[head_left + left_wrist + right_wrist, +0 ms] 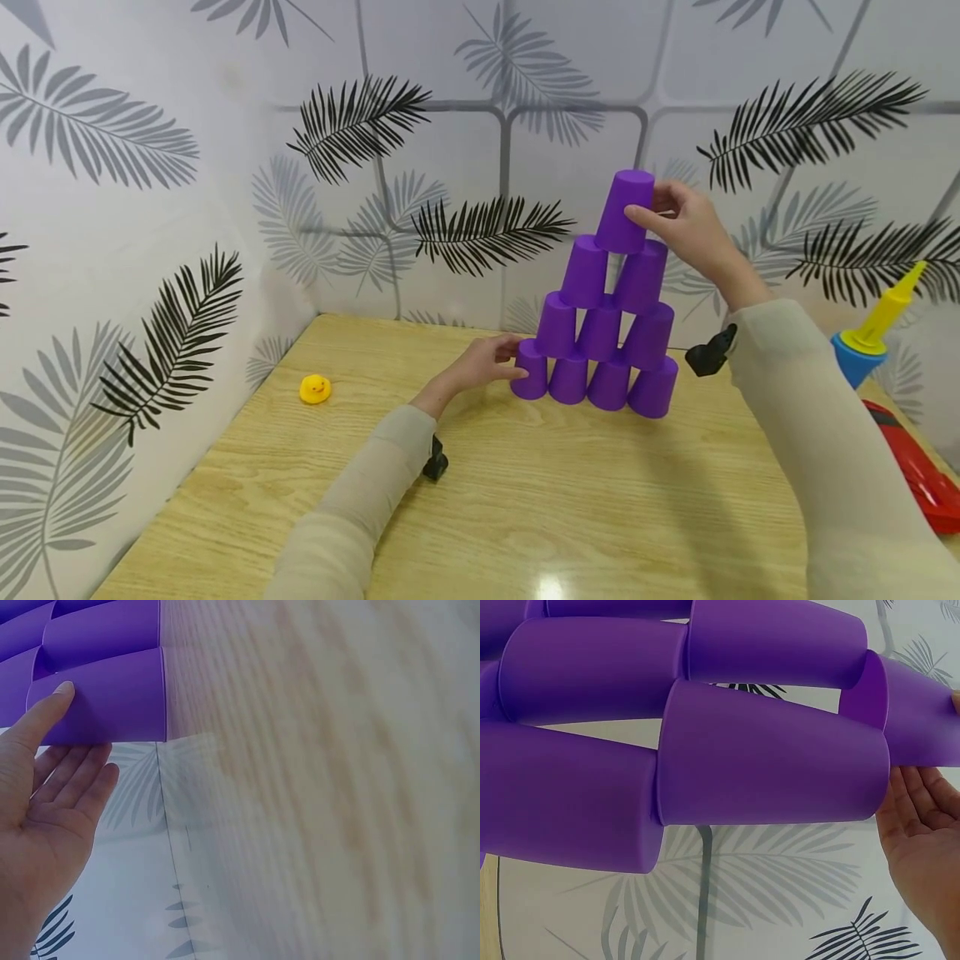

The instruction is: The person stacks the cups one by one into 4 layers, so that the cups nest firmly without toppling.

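Purple cups stand upside down in a pyramid, with several in the bottom row, then three, two and one. At the peak, my right hand (pixel 693 229) holds the top cup (pixel 621 212) between thumb and fingers. Its rim meets the two second-tier cups, one of them the right-hand cup (pixel 772 757) in the right wrist view. Low on the other side, my left hand (pixel 480 362) has its thumb on the front of the bottom left cup (pixel 531 371) and its fingers around the far side. In the left wrist view, that cup (pixel 112 697) hides some fingertips.
On the wooden table (pixel 525 492) a yellow toy duck (pixel 315 389) sits at the left. A blue and yellow pump-like object (pixel 870 337) and a red object (pixel 918 475) lie at the right edge. The leaf-patterned wall (pixel 465 275) rises behind the pyramid.
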A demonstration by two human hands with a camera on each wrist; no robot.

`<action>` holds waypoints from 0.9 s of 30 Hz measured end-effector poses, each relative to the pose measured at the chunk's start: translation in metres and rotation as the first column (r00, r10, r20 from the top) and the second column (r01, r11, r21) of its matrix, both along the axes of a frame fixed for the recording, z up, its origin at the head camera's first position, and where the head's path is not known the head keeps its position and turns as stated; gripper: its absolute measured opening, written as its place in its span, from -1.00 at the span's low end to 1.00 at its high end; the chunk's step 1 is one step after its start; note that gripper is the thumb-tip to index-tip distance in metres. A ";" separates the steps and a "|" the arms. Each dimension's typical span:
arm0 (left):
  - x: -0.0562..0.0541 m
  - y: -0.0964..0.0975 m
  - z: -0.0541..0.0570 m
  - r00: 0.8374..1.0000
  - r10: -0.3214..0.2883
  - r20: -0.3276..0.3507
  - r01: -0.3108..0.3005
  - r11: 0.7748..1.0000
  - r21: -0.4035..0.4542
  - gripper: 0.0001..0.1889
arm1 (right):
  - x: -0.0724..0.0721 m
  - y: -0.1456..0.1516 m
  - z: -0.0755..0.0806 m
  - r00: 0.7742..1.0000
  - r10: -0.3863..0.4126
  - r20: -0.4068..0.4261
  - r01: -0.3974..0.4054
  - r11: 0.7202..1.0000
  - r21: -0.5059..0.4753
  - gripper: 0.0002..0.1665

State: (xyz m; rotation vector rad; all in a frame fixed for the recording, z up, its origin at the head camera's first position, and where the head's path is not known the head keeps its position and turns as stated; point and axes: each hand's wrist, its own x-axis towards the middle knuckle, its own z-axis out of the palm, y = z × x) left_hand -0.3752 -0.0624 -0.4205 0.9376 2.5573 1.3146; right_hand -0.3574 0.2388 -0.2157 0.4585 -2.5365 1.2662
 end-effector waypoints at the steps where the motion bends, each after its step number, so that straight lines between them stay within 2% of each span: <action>1: 0.000 0.000 0.000 1.000 0.000 -0.001 0.000 1.000 -0.002 -0.40 | 0.000 0.000 0.000 1.000 0.003 0.000 -0.003 1.000 0.000 -0.31; 27: 0.001 -0.002 0.002 1.000 0.008 0.028 -0.008 1.000 -0.011 -0.40 | 0.001 0.000 -0.003 1.000 0.011 0.007 -0.011 1.000 0.022 -0.26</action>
